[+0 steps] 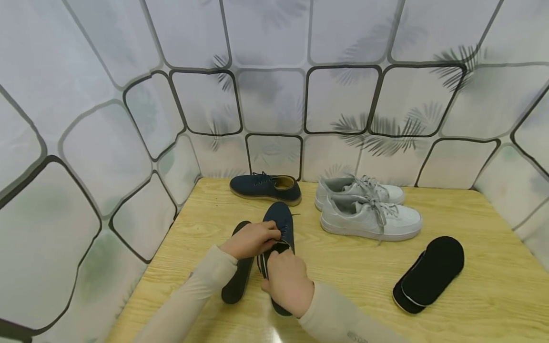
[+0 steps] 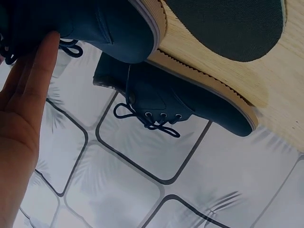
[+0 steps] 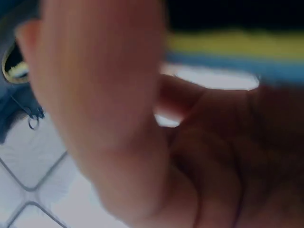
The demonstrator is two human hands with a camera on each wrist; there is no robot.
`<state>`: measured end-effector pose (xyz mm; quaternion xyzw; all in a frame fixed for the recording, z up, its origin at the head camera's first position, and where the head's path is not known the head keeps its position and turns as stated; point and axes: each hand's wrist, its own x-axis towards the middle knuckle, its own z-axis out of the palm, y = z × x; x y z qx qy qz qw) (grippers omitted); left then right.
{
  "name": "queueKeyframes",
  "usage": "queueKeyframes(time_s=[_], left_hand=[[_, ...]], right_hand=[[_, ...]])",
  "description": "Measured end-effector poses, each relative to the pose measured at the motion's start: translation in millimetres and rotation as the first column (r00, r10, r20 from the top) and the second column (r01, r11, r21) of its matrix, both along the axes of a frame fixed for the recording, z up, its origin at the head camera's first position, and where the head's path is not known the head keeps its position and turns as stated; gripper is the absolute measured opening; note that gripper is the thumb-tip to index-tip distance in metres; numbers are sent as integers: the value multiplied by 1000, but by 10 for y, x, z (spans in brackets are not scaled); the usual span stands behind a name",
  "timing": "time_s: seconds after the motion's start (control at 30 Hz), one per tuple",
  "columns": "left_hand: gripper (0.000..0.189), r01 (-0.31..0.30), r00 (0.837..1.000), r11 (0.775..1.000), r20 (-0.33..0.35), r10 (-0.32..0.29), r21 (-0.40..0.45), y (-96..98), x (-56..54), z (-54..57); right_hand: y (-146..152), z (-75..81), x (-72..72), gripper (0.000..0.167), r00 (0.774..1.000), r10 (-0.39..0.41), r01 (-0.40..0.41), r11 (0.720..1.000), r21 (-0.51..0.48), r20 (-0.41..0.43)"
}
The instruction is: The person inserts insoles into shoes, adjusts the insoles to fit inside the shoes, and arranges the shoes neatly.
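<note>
A navy lace-up shoe [image 1: 279,214] lies toe away from me on the wooden table. My left hand [image 1: 250,238] holds it near the laces and opening; in the left wrist view, fingers [image 2: 40,80] lie against its blue upper [image 2: 114,23]. Over the heel end, my right hand [image 1: 288,278] grips a black insole [image 1: 280,308], whose rear end sticks out beneath the hand. The front of the insole reaches into the shoe opening. In the blurred right wrist view, bent fingers [image 3: 104,95] fill most of the picture beside a dark piece with a yellow and blue edge [image 3: 237,45].
A second black insole [image 1: 236,281] lies left of the shoe. The other navy shoe [image 1: 263,186] sits at the back, by the patterned wall covering [image 1: 274,109]. Two white sneakers [image 1: 373,219] stand back right, and a pair of stacked black insoles [image 1: 433,271] lies in front of them.
</note>
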<state>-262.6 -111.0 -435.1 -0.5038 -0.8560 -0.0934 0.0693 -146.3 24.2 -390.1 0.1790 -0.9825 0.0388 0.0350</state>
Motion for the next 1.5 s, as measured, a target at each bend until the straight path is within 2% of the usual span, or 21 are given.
queueKeyframes(time_s=[0.13, 0.33, 0.53, 0.67, 0.77, 0.87, 0.97, 1.07, 1.23, 1.33, 1.5], left_hand=[[14, -3, 1000, 1000, 13, 3, 15, -3, -9, 7], [15, -4, 999, 999, 42, 3, 34, -13, -8, 4], [14, -5, 1000, 999, 29, 3, 50, -24, -17, -14], [11, -6, 999, 999, 35, 5, 50, -31, -14, -20], [9, -4, 999, 999, 42, 2, 54, -33, -13, -21], [8, -4, 999, 998, 45, 1, 55, -30, -17, -18], [7, -10, 999, 998, 53, 7, 57, -30, -21, -17], [7, -27, 998, 998, 65, 23, 59, -37, -21, -23], [7, -39, 997, 997, 68, 35, 62, -46, -21, -33], [7, -34, 997, 997, 64, 29, 66, -43, -23, -36], [7, -40, 998, 997, 60, 36, 59, -34, -19, -49]], right_hand=[[-32, -42, -31, 28, 995, -8, 1, 997, -72, -103], [-82, -104, -123, 31, 984, -38, 25, 997, -75, -176], [-118, -230, -235, 26, 969, -92, 73, 993, -92, -230], [-143, -224, -178, 31, 981, -111, 113, 994, 3, -161], [-141, -136, -61, 47, 994, -105, 108, 987, 119, -37], [-107, -42, 44, 53, 994, -94, 85, 985, 151, 51], [-69, 15, 112, 48, 994, -85, 78, 991, 106, 66], [-51, 22, 141, 39, 996, -78, 77, 997, 14, 32], [-73, -56, 121, 19, 990, -82, 68, 991, -118, -117], [-94, -102, 94, 18, 977, -89, 67, 991, -118, -194], [-120, -183, 27, 20, 962, -113, 89, 990, -107, -248]])
